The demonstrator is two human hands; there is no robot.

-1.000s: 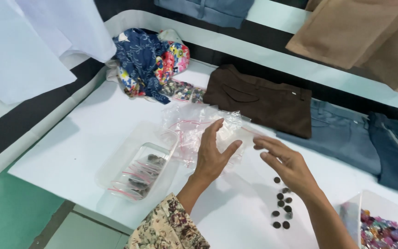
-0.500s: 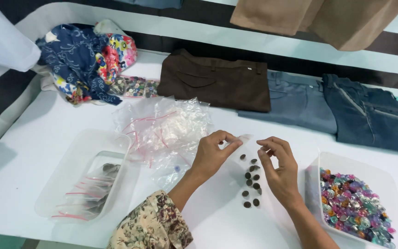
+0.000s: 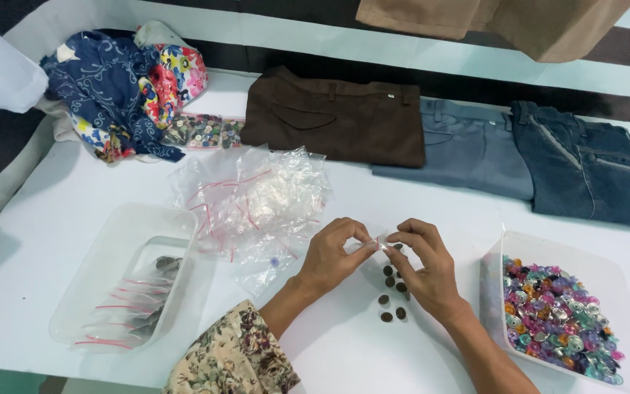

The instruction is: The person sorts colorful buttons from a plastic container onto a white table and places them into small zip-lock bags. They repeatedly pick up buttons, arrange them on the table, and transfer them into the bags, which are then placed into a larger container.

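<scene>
My left hand point(image 3: 335, 255) and my right hand point(image 3: 423, 266) meet over the white table point(image 3: 52, 211), both pinching a small clear plastic bag point(image 3: 376, 244) between their fingertips. Just below the hands lie several dark brown buttons point(image 3: 392, 292) on the tabletop. A heap of small clear zip bags with red strips point(image 3: 257, 197) sits to the left of my left hand. My left arm wears a floral sleeve point(image 3: 231, 361).
A clear tray point(image 3: 114, 273) at the left holds filled bags. A white tray of coloured buttons point(image 3: 555, 321) stands at the right. Brown trousers point(image 3: 337, 117), grey trousers point(image 3: 468, 149) and blue jeans point(image 3: 592, 168) lie along the back, with patterned cloth point(image 3: 122, 87) and a bag of mixed buttons point(image 3: 204, 131).
The camera view has shifted right and closer. My hands have come together from apart and now pinch the small bag between them above the buttons.
</scene>
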